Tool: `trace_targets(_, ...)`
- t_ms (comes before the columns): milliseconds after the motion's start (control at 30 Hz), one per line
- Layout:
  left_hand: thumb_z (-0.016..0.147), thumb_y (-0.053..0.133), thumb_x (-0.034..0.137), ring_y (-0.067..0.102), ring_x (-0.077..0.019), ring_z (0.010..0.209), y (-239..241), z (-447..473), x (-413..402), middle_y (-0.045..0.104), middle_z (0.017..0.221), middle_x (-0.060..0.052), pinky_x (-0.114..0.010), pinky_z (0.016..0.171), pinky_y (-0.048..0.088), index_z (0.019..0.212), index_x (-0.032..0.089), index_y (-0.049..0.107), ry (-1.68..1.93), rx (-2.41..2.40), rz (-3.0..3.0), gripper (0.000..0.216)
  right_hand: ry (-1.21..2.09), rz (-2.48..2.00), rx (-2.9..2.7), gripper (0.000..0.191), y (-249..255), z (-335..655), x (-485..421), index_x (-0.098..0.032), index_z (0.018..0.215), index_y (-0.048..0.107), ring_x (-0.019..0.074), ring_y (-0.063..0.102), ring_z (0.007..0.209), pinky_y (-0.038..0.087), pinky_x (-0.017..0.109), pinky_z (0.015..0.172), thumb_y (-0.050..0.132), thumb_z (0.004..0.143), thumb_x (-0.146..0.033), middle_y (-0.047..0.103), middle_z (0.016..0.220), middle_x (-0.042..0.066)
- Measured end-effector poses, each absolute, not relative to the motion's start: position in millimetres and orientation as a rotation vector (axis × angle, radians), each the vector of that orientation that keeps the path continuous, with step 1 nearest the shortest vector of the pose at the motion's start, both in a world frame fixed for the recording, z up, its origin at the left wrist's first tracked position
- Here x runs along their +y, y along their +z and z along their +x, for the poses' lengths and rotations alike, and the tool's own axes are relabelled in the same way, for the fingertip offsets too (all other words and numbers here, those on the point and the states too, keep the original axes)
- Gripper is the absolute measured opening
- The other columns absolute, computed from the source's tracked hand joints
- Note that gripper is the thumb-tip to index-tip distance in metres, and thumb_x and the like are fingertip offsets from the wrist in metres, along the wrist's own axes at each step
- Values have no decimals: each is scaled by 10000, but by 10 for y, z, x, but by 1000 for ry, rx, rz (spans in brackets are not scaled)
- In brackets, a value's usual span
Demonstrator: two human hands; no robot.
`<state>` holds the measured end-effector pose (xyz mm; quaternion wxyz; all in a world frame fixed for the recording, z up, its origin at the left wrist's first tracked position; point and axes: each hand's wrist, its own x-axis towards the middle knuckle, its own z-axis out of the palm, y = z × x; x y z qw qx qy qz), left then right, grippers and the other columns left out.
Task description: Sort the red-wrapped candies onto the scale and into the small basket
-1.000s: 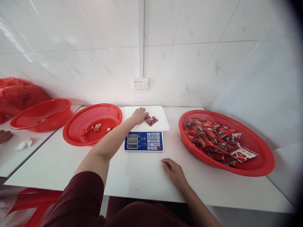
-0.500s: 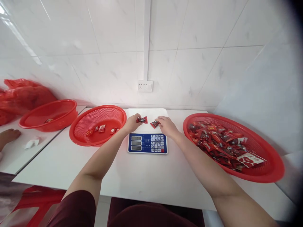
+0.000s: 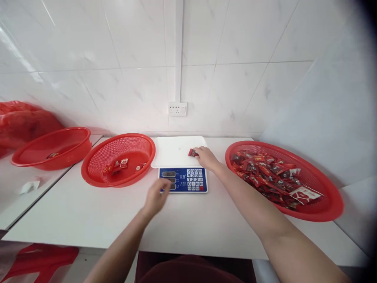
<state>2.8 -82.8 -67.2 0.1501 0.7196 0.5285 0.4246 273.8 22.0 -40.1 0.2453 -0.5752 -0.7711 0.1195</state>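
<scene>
Head view: the right hand (image 3: 206, 158) has its thumb and fingertips closed on a red snack packet (image 3: 193, 152) at the right edge of the white weighing pan (image 3: 169, 153); whether the packet is lifted or rests on the pan cannot be told. The left hand (image 3: 156, 196), slightly blurred, is loosely curled with a narrow gap between thumb and fingers, over the near left corner of the blue scale panel (image 3: 183, 186), partly covering its displays; contact there is unclear.

The digital scale stands near the far edge of the white table (image 3: 188, 228), below a wall socket (image 3: 177, 109). Just beside the pan's left edge, a red perforated basket (image 3: 98, 155) holds several small packets, one with a white face (image 3: 124, 163). Toward the table's right end, a larger red basket (image 3: 335, 204) carries a heap of red packets (image 3: 262, 173), with a white card bearing red heart shapes (image 3: 305, 195) near its near right side.

On the adjoining table at left, a red basin (image 3: 32, 155) sits close to the seam, a red plastic bag (image 3: 28, 122) behind it and crumpled white paper (image 3: 29, 187) nearer the front.
</scene>
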Motion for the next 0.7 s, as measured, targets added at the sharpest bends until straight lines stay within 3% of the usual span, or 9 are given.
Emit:
trace_targets(67, 874, 431, 244, 617, -226, 890, -914, 296, -1029, 678, 963, -110, -389, 810, 499, 929, 237, 646, 882, 1086, 2107, 222, 375, -1604, -1985, 418, -378, 2712, 196, -163, 1184, 617, 277, 512, 1146, 375, 428, 1007, 550, 781, -72, 615, 1169, 140)
trace_targets(167, 819, 508, 204, 652, -198, 778, -1142, 548, -1217, 713, 897, -74, -330, 700, 528, 878, 275, 676, 652, 874, 2109, 191, 514, -1599, -1815, 419, -320, 2623, 167, -167, 1179, 604, 251, 556, 1065, 418, 410, 957, 592, 763, -123, 628, 1102, 111)
trace_targets(333, 790, 522, 190, 647, -187, 716, -1259, 616, -1220, 719, 869, -72, -307, 639, 529, 860, 259, 684, 596, 930, 2039, 189, 946, -1404, -1679, 293, -204, 2260, 177, -147, 1068, 648, 154, 643, 777, 536, 303, 731, 614, 783, -205, 700, 857, 56)
trace_targets(467, 788, 513, 203, 629, -182, 693, -1280, 605, -1186, 710, 839, -68, -303, 630, 520, 852, 236, 681, 601, 984, 2022, 183, 1135, -1257, -1627, 167, -61, 1734, 220, -122, 923, 692, 128, 656, 711, 556, 284, 726, 652, 766, -167, 717, 813, 62)
trace_targets(567, 796, 495, 225, 619, -184, 697, -1269, 604, -1188, 695, 819, -65, -309, 639, 511, 869, 213, 672, 597, 990, 2026, 192, 1163, -1200, -1604, 190, 83, 1321, 273, -146, 917, 703, 140, 673, 745, 562, 291, 759, 688, 779, -276, 727, 823, 48)
trace_targets(700, 829, 459, 277, 618, -192, 727, -1241, 596, -1167, 686, 832, -60, -318, 663, 501, 889, 193, 656, 582, 976, 2018, 222, 1065, -1020, -1731, 548, 193, 1095, 303, -192, 1267, 541, 220, 609, 1109, 498, 343, 938, 638, 810, -481, 662, 1202, 70)
